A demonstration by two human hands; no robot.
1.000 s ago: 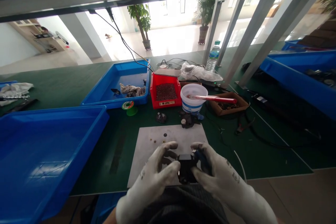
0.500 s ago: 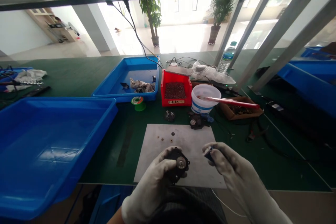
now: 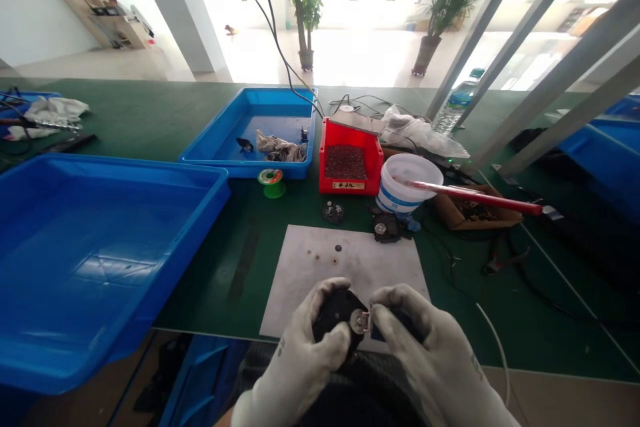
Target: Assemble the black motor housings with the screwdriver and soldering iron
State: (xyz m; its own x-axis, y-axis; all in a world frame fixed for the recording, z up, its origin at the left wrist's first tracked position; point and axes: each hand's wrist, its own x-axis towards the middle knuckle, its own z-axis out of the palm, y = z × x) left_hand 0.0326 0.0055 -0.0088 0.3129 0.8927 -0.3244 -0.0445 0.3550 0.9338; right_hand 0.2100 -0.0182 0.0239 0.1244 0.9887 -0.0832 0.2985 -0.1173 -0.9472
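Note:
My left hand (image 3: pixel 305 353), in a white glove, is closed around a black plastic housing (image 3: pixel 334 312) with a round metal disc (image 3: pixel 358 321) on its right side. My right hand (image 3: pixel 437 347), also gloved, pinches a small dark blue part (image 3: pixel 381 331) close beside the disc. Copper-coloured prongs (image 3: pixel 367 320) show between the disc and the right fingertips. Fingers cover most of the blue part, so whether it touches the housing I cannot tell. Beneath both hands lies a grey-white sheet (image 3: pixel 295 287) bearing several tiny round pieces.
Behind the sheet sit a black gear part (image 3: pixel 333 212) and another black housing (image 3: pixel 386 228). Farther back are a red bin (image 3: pixel 350 185) of small pieces, a white tub (image 3: pixel 403 197) with a red-handled brush (image 3: pixel 480 197), and a green solder spool (image 3: pixel 273 185). A large blue tray (image 3: pixel 165 273) occupies the left.
My right hand has moved left, bringing the small blue part up to the housing in my left hand. The housing has shifted slightly right and the view has tilted down.

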